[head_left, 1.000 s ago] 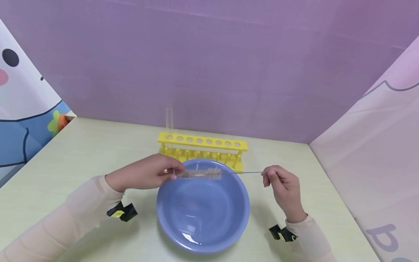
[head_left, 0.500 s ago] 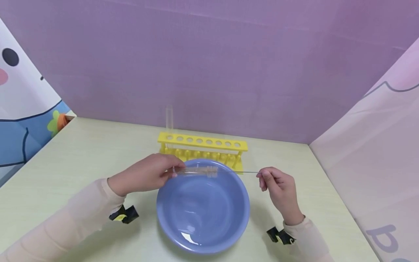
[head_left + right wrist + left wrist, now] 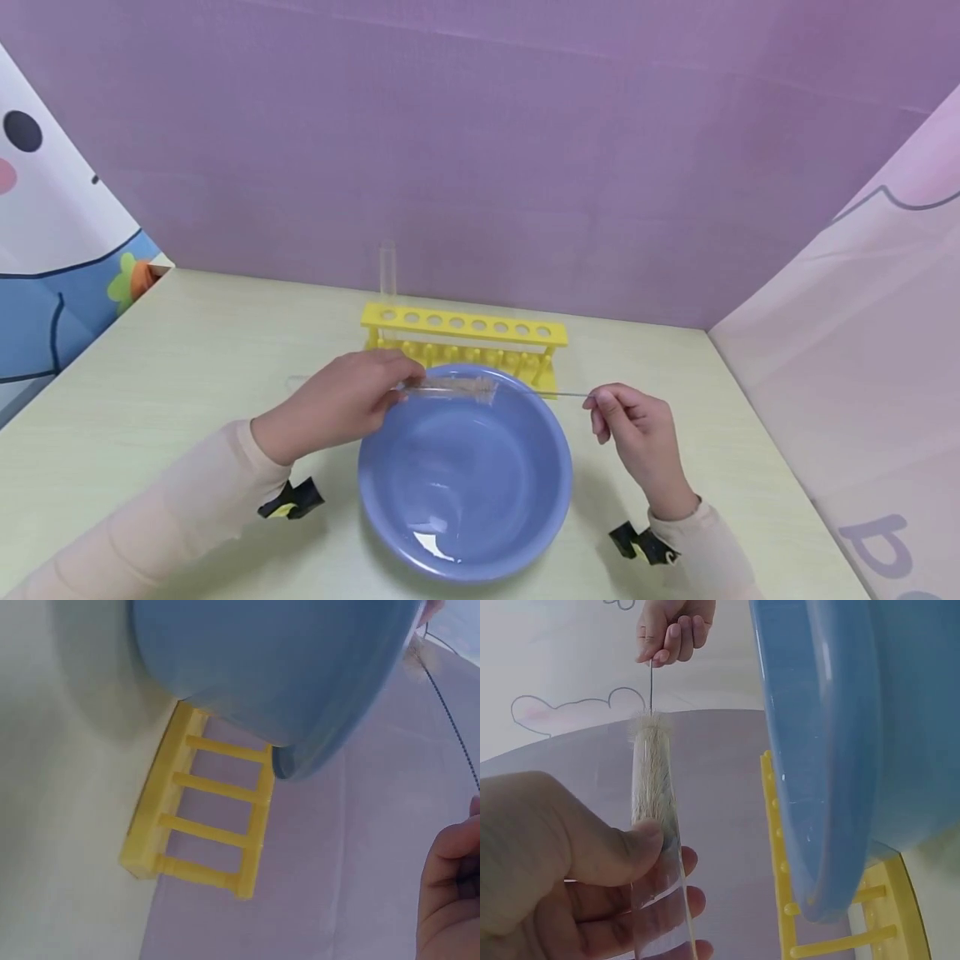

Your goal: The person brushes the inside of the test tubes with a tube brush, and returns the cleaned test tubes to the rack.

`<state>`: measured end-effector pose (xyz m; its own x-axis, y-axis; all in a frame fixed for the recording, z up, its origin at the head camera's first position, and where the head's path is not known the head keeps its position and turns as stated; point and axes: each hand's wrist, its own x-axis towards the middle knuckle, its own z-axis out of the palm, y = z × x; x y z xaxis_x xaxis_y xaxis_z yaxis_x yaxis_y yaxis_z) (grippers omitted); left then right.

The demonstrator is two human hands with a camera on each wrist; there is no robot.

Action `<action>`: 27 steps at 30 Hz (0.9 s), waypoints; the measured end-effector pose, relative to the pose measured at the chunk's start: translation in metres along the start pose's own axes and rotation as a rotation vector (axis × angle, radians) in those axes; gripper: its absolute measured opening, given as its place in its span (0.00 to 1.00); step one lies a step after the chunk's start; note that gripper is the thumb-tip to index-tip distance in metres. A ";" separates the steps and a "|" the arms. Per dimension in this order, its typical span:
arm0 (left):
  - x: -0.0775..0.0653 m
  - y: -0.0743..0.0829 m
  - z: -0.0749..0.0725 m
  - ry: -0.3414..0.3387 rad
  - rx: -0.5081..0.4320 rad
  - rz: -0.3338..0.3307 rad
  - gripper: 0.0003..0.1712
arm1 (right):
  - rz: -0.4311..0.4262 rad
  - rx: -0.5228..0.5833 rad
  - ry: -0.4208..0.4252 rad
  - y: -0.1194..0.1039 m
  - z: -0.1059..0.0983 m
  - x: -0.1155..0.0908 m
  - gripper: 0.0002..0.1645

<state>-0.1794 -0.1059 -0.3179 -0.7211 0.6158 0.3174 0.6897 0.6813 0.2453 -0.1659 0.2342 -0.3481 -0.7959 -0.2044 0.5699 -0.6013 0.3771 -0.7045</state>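
My left hand [image 3: 341, 402] grips a clear test tube [image 3: 660, 904] between thumb and fingers, over the far left rim of a blue basin [image 3: 465, 475]. The tube lies nearly level, its mouth toward the right. Inside it sit the pale bristles of a test tube brush [image 3: 654, 761], with a tuft sticking out at the mouth. The brush's thin wire handle [image 3: 448, 712] runs to my right hand [image 3: 637, 437], which pinches it beyond the basin's right side.
Behind the basin stands a yellow test tube rack [image 3: 465, 325], partly hidden by the basin's rim. Another clear test tube [image 3: 387, 271] stands upright in the rack's leftmost hole. A purple backdrop [image 3: 480, 150] rises behind the pale table [image 3: 240, 325].
My right hand has moved slightly left, and the brush has gone deeper into the tube. The left hand has shifted a little, and the tube's closed end now shows beyond its back.
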 end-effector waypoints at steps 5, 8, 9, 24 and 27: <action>0.000 0.004 -0.001 0.048 0.031 -0.005 0.15 | 0.016 0.022 0.022 -0.006 0.000 0.004 0.13; 0.000 0.006 -0.001 0.070 0.039 -0.019 0.15 | 0.034 0.042 0.032 -0.010 0.000 0.005 0.14; 0.000 0.007 -0.001 0.079 0.044 -0.023 0.16 | 0.041 0.045 0.033 -0.011 -0.001 0.006 0.14; 0.001 0.017 -0.002 0.202 0.120 -0.014 0.17 | 0.226 0.062 0.008 -0.022 0.000 0.011 0.16; 0.002 0.018 -0.001 0.228 0.140 -0.006 0.16 | 0.266 0.071 -0.006 -0.022 0.000 0.011 0.17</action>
<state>-0.1681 -0.0929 -0.3122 -0.6810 0.5173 0.5183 0.6582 0.7427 0.1236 -0.1614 0.2236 -0.3257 -0.9267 -0.1125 0.3585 -0.3745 0.3538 -0.8571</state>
